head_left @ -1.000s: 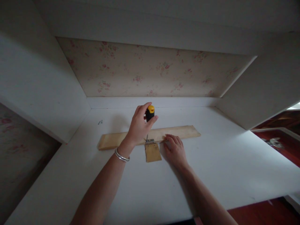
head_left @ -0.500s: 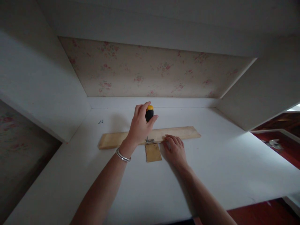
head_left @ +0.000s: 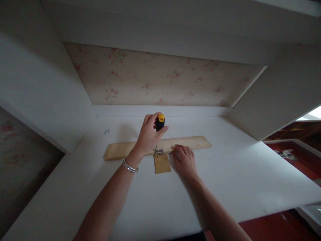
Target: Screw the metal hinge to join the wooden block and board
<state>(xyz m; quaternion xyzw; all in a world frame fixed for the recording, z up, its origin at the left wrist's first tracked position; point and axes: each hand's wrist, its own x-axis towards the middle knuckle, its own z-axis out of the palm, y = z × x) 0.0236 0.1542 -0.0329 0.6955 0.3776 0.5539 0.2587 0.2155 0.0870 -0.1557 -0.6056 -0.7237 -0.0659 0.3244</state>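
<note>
1. Head view: our left hand [head_left: 148, 135] grips the screwdriver [head_left: 159, 123] upright, tip on the hinge [head_left: 159, 151].
2. Our right hand [head_left: 185, 161] lies flat, fingers spread, pressing the plank [head_left: 190, 143] beside it.
3. Both rest on the white table [head_left: 238, 174].

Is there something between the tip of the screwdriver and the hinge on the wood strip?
Nothing visible. The left hand holds the screwdriver upright, its shaft running straight down to the hinge. The right hand rests flat beside the hinge, to its right.

Both forearms are bare, no sleeves showing. A thin silver bangle [head_left: 130, 166] circles the wrist of the left hand [head_left: 147, 135], left of centre frame.
</note>
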